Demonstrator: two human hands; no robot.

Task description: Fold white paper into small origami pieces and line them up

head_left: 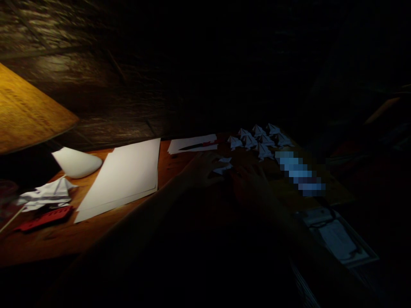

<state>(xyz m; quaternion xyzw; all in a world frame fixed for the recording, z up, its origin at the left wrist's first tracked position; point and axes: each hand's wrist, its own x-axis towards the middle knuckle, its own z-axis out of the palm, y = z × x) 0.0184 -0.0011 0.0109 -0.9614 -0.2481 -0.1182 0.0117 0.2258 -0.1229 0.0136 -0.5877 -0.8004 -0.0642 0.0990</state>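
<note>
Darkness covers most of the room; lamplight from the yellow lampshade [28,111] at upper left reaches a rough wall [61,64] and the left part of a wooden table [69,239]. Near the centre of the frame, a small folded white paper [223,169] lies between the left hand [203,170] and the right hand [252,182]. Fingers of the left hand curve about its left side, thumb below, but whether they pinch it or only rest beside it I cannot tell. Fingers of the right hand are spread just to its right; contact there is lost in shadow.

Being paper, it should weigh almost nothing, bend easily across single layers and feel stiffer where folds stack up. Its thin points look easily crushed or torn, so the thicker folded middle seems the safest hold, with light fingertips and little squeeze. Dry paper should not slip much, though it could skid on the wood.

Upper right of centre sits a cluster of pointed folded papers [248,141]. Left of centre lie large white sheets [123,171]; beyond the left hand, a knife [192,146] rests on smaller sheets [174,146].
</note>
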